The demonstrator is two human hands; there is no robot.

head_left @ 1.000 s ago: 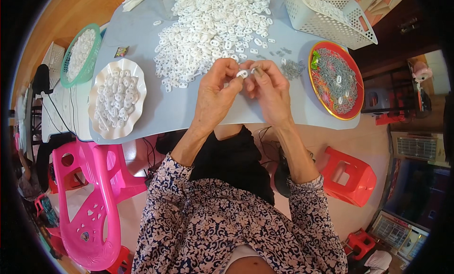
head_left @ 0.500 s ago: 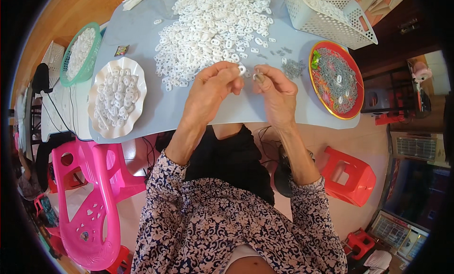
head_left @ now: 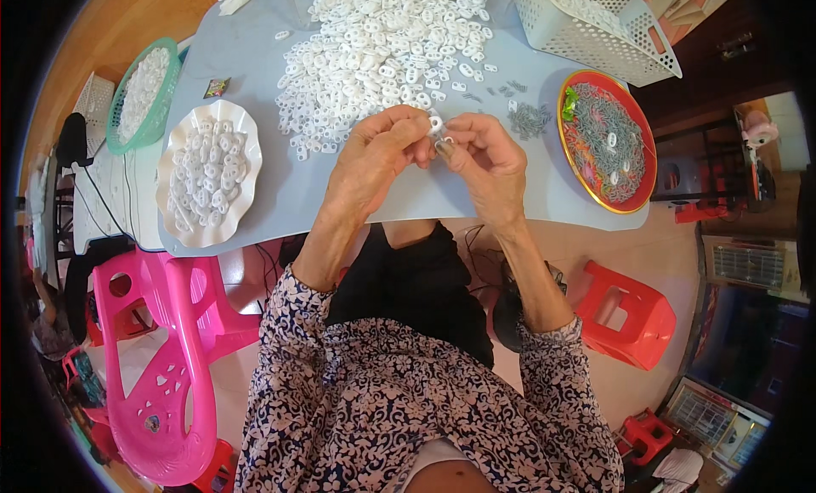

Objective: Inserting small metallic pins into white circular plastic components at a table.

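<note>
My left hand (head_left: 374,157) is closed in a pinch on a small white plastic piece with a round hole (head_left: 436,123). Close against it, my right hand (head_left: 489,163) has thumb and forefinger pressed together; what sits between them is too small to name. Both hands meet above the table's near edge. Beyond them spreads a big heap of white two-holed plastic pieces (head_left: 365,72). Several finished-looking white pieces (head_left: 210,174) fill a wavy-rimmed white dish (head_left: 176,225) to the left. At right, a red gold-rimmed tray (head_left: 643,166) holds many small grey spring-like pieces (head_left: 599,136).
A loose cluster of grey pieces (head_left: 529,121) lies beside the tray on the grey-blue table (head_left: 229,51). Farther off stand a white perforated basket (head_left: 586,47) and a green basket (head_left: 172,76). A pink chair (head_left: 161,416) and red stool (head_left: 629,314) flank me.
My right hand has moved left until its fingertips reach the white piece in my left hand. The left hand has stayed almost in place.
</note>
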